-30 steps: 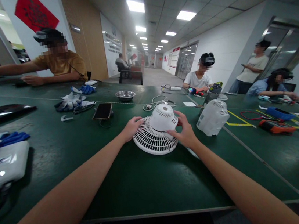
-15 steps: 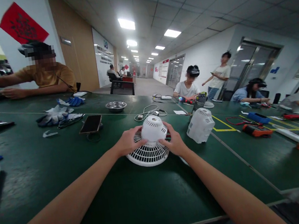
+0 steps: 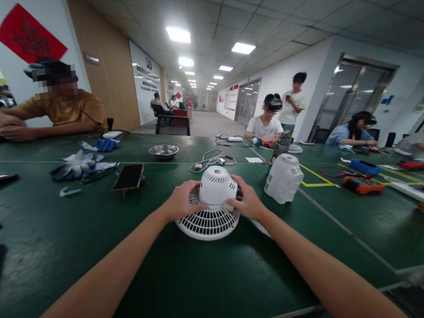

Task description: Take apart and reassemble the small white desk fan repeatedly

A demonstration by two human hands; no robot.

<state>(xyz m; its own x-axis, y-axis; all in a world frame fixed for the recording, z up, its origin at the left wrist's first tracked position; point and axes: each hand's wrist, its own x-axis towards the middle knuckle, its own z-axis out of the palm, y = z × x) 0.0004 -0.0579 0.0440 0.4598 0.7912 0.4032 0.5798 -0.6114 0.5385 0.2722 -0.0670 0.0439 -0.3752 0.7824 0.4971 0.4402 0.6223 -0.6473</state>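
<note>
A white fan head rests on the green table, its round slotted grille low and its domed motor cover on top. My left hand grips the left side of the cover, thumb in front and fingers behind. On the other side my right hand holds the cover the same way. Parts of the grille's back are hidden by the hands and cover. Just right of my right hand stands a white plastic housing.
A white cable, a metal bowl and a phone lie beyond my hands. Gloves are at the left. An orange meter lies at the right. Several people are around the table.
The grille has shifted slightly toward me and to the left, with both hands still on the cover. The standing person has moved left; the person at the left has drawn their hands together.
</note>
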